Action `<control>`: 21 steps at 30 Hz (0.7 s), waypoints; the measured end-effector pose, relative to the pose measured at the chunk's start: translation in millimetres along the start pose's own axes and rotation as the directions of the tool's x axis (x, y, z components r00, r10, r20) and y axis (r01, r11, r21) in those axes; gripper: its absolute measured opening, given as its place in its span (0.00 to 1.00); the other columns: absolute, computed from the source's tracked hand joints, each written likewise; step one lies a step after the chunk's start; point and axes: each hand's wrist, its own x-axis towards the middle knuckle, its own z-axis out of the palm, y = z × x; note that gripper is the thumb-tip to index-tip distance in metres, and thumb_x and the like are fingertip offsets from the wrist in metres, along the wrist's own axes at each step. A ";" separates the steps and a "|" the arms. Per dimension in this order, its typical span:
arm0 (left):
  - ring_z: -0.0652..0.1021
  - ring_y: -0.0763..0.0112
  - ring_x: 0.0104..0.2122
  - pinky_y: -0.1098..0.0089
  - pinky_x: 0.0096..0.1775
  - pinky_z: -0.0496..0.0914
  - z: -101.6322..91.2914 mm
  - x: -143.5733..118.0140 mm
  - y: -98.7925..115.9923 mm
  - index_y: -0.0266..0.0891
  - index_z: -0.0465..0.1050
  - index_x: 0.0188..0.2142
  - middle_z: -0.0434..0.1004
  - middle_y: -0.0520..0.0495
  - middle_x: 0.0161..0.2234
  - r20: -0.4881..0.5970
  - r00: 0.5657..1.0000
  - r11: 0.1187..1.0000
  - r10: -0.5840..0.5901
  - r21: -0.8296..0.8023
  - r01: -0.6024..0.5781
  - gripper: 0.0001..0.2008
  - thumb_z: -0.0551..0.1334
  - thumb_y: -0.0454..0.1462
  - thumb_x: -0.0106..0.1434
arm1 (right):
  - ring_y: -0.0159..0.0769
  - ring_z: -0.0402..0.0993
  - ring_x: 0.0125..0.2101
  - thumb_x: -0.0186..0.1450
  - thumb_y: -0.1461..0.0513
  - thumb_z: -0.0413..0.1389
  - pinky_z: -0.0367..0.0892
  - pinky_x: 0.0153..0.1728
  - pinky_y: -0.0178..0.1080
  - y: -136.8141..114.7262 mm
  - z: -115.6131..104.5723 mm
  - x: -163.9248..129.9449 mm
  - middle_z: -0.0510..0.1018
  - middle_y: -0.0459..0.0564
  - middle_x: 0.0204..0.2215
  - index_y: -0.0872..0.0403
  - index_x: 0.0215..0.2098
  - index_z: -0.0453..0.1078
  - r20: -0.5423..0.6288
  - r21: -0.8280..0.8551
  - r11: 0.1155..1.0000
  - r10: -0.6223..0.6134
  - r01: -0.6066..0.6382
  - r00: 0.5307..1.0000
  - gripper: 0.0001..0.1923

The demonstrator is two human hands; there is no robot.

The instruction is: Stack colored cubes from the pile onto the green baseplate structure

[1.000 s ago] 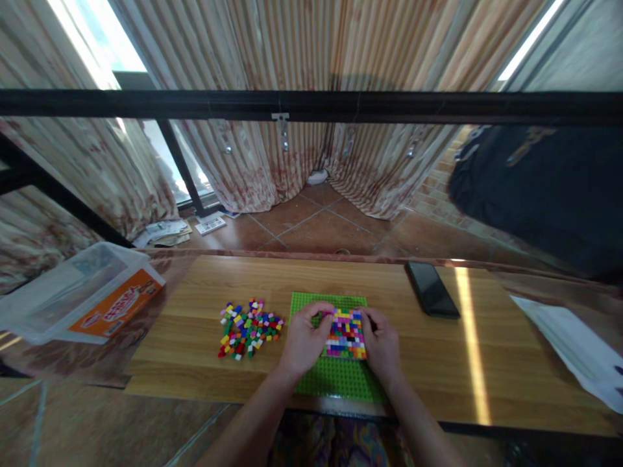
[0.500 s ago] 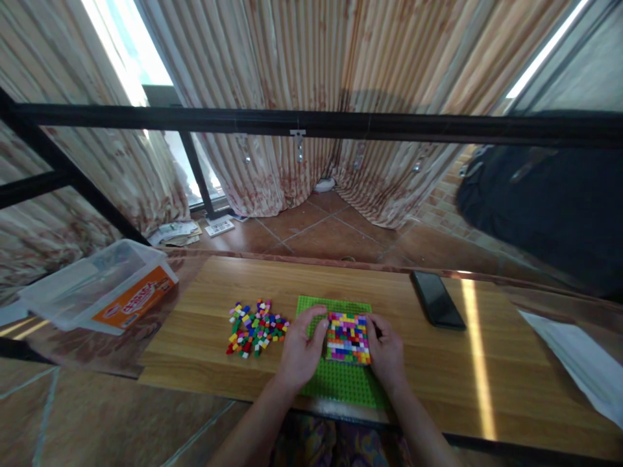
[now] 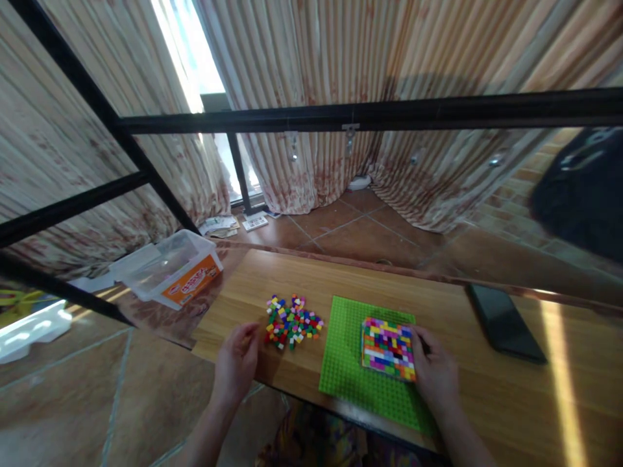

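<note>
I am noting that the left hand (image 3: 237,364) is no longer resting at the left edge of the multicoloured brick block (image 3: 388,347), where it lay half a second ago; it is now hanging off to the left, just short of the loose pile of small bricks (image 3: 292,322), touching none that I can make out. I am reading this as the work turning from pressing the block towards the pile. The view is also swinging left, so the table (image 3: 487,402) is sitting further right in the picture. The left hand is showing partly curled fingers, relaxed and holding nothing visible, wrist low at the table's near edge. The right hand (image 3: 435,373) is staying against the block's right side, fingers lightly bent along that edge, bracing rather than gripping; whether they are pinching it I cannot tell. The block is standing on the right half of the green baseplate (image 3: 346,350). A dark phone (image 3: 506,323) is lying well apart on the right, and a clear plastic tub (image 3: 168,269) is sitting beyond the table's left end.
</note>
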 end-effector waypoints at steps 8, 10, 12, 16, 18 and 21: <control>0.77 0.62 0.39 0.62 0.43 0.72 0.2 1.6 3.8 0.40 0.76 0.36 0.78 0.44 0.37 0.092 0.989 0.985 0.117 0.115 -0.127 0.11 0.55 0.38 0.64 | 0.45 0.76 0.37 0.61 0.47 0.49 0.69 0.40 0.42 2.7 -1.0 0.8 0.80 0.55 0.35 0.55 0.37 0.75 -0.013 -0.059 0.998 0.001 -0.002 1.000 0.23; 0.77 0.63 0.40 0.63 0.43 0.72 3.6 1.9 7.0 0.40 0.76 0.37 0.77 0.45 0.38 0.095 0.986 0.981 0.140 0.120 -0.151 0.10 0.55 0.37 0.64 | 0.46 0.76 0.37 0.61 0.47 0.49 0.69 0.40 0.42 3.4 -1.0 1.2 0.80 0.55 0.35 0.55 0.37 0.75 -0.011 -0.068 0.998 0.000 -0.001 1.000 0.23; 0.77 0.64 0.40 0.63 0.44 0.72 6.3 1.8 9.2 0.41 0.76 0.38 0.77 0.45 0.39 0.104 0.979 0.974 0.176 0.126 -0.188 0.10 0.55 0.36 0.64 | 0.46 0.76 0.38 0.61 0.47 0.49 0.69 0.40 0.42 4.6 -0.9 1.6 0.81 0.55 0.36 0.55 0.37 0.75 -0.009 -0.060 0.998 -0.003 0.002 1.000 0.23; 0.76 0.65 0.42 0.63 0.46 0.71 12.2 0.9 11.2 0.43 0.77 0.39 0.75 0.45 0.41 0.133 0.960 0.950 0.247 0.160 -0.267 0.10 0.57 0.34 0.63 | 0.46 0.76 0.37 0.61 0.47 0.49 0.69 0.39 0.42 5.8 -0.6 1.8 0.81 0.55 0.35 0.55 0.37 0.76 -0.019 -0.057 0.998 -0.014 0.013 1.000 0.23; 0.75 0.65 0.42 0.63 0.45 0.72 15.9 0.9 10.9 0.44 0.77 0.38 0.75 0.46 0.41 0.143 0.955 0.942 0.259 0.180 -0.283 0.10 0.58 0.33 0.62 | 0.45 0.76 0.36 0.62 0.47 0.49 0.69 0.39 0.42 5.0 -0.6 1.6 0.81 0.55 0.34 0.55 0.37 0.76 -0.021 -0.060 0.998 -0.016 0.015 1.000 0.23; 0.75 0.64 0.43 0.62 0.45 0.71 20.3 3.0 10.6 0.43 0.78 0.37 0.74 0.45 0.41 0.168 0.950 0.935 0.262 0.198 -0.293 0.09 0.59 0.32 0.61 | 0.44 0.76 0.35 0.62 0.47 0.49 0.69 0.38 0.41 2.7 -0.5 1.0 0.81 0.55 0.34 0.55 0.36 0.76 -0.018 -0.043 0.999 -0.025 0.024 1.000 0.22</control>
